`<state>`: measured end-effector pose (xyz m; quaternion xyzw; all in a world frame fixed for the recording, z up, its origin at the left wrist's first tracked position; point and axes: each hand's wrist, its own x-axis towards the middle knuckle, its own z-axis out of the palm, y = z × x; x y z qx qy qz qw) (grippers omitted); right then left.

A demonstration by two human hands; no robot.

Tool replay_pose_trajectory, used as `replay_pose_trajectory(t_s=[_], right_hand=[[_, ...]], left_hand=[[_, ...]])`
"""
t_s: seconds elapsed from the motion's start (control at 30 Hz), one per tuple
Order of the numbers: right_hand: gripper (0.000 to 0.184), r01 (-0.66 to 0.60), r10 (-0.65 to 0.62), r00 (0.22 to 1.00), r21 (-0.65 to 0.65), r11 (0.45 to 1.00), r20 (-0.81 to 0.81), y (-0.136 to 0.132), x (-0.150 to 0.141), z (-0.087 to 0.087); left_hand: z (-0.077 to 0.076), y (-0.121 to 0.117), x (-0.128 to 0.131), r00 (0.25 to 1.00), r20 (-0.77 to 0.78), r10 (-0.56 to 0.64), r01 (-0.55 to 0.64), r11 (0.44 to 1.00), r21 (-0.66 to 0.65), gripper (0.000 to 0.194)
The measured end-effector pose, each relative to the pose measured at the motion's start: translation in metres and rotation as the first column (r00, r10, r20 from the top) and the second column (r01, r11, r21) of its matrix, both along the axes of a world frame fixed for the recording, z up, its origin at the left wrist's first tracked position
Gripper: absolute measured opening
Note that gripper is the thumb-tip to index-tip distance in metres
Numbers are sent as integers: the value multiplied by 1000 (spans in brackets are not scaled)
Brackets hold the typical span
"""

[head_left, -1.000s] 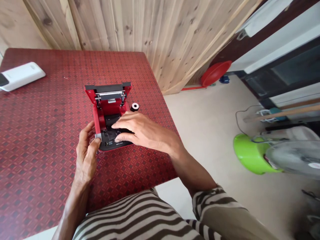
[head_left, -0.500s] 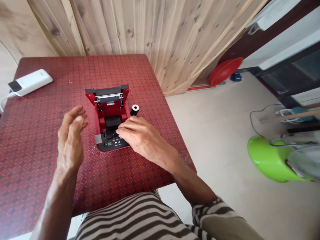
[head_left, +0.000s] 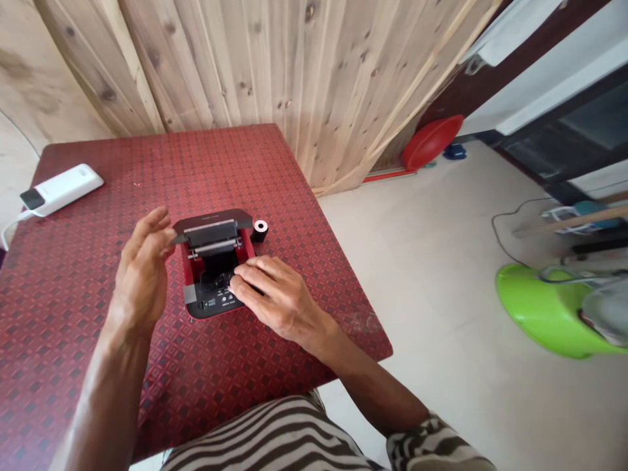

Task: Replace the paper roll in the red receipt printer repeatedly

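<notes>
A red and black thermal receipt printer (head_left: 216, 294) sits near the middle of the red patterned tabletop (head_left: 147, 157), its black-edged lid (head_left: 213, 229) tilted partly over the dark compartment. My right hand (head_left: 275, 294) rests its fingers on the printer's front, covering part of the opening. My left hand (head_left: 142, 271) hangs in the air with fingers apart, just left of the lid and holding nothing. A small black roll with a white core (head_left: 260, 229) stands close behind the printer's right side.
A white power bank (head_left: 61, 190) with a cable lies at the table's far left. Wood-panelled walls (head_left: 220, 59) rise behind the table. On the floor to the right are a red basin (head_left: 432, 142) and a green plastic object (head_left: 549, 311).
The printer lid has swung forward from upright to partly closed. My left hand has left the printer's side and stays raised. My right hand remains on the printer's front.
</notes>
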<state>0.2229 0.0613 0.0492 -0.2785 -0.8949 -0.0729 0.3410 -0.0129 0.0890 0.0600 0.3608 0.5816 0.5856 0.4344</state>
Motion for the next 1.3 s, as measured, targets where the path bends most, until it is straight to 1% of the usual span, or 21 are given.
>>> replay_pose_trajectory(t_s=[0.07, 0.13, 0.17, 0.23, 0.3, 0.4, 0.6, 0.77, 0.83, 0.87, 0.9, 0.97, 1.03, 1.07, 1.13, 1.17, 1.2, 1.23, 1.3], right_hand=[[19, -2, 2, 1000, 9, 1000, -8, 0, 0, -1], [19, 1, -1, 1000, 8, 1000, -2, -1, -1, -1], [20, 4, -4, 1000, 2, 1000, 4, -1, -1, -1], [22, 13, -13, 1000, -25, 1000, -3, -2, -1, -1], [23, 26, -30, 998, -70, 997, -50, -4, -2, -1], [18, 27, -45, 992, -144, 989, -120, -7, -2, -4], [15, 25, -52, 987, -173, 985, -149, -10, -4, -10], [8, 0, -35, 990, -251, 968, -137, -11, -3, -7], [5, -34, -19, 978, -250, 968, -207, -15, -1, -5], [7, -42, -26, 964, -246, 968, -264, -19, 2, -5], [10, -39, -46, 944, -248, 968, -327, -23, 5, -5], [13, 3, -131, 894, -288, 958, -428, -34, 12, -9], [12, 49, -236, 851, -376, 925, -470, -42, 21, -17], [11, 57, -281, 835, -433, 899, -472, -45, 25, -22], [16, 28, -348, 811, -562, 827, -471, -47, 31, -28], [21, -17, -368, 795, -624, 781, -482, -48, 33, -28], [27, -86, -376, 779, -679, 729, -502, -51, 34, -24], [35, -177, -358, 769, -715, 677, -529, -56, 35, -16], [54, -351, -250, 785, -739, 575, -567, -80, 37, 11]], left_hand=[[-6, -21, 1, 999, 31, -30, 32, 997, -66, 55], [-13, -37, 5, 999, 31, -44, 48, 991, -121, 66], [-16, -43, 7, 998, 25, -58, 61, 988, -139, 69], [-19, -50, 11, 995, 24, -98, 101, 983, -151, 69], [-19, -52, 14, 989, 48, -139, 145, 979, -146, 64], [-18, -52, 16, 986, 78, -147, 157, 979, -130, 62], [-23, -52, 15, 989, 36, -143, 146, 983, -109, 62], [-29, -54, 16, 993, 53, -104, 109, 990, -89, 66], [-31, -57, 15, 994, 66, -85, 91, 992, -92, 65], [-31, -59, 15, 994, 75, -78, 85, 993, -87, 64], [-31, -62, 14, 993, 89, -76, 83, 994, -76, 62], [-32, -68, 12, 990, 113, -84, 90, 995, -43, 57], [-33, -74, 10, 988, 115, -100, 104, 994, -25, 53], [-35, -76, 9, 989, 105, -106, 109, 994, -26, 51], [-37, -80, 8, 992, 74, -99, 101, 994, -31, 51], [-37, -80, 8, 994, 60, -91, 93, 995, -31, 51], [-38, -81, 8, 995, 50, -85, 87, 996, -31, 51], [-37, -81, 9, 996, 42, -81, 82, 996, -34, 50], [-35, -80, 10, 996, 33, -78, 80, 996, -47, 48]])
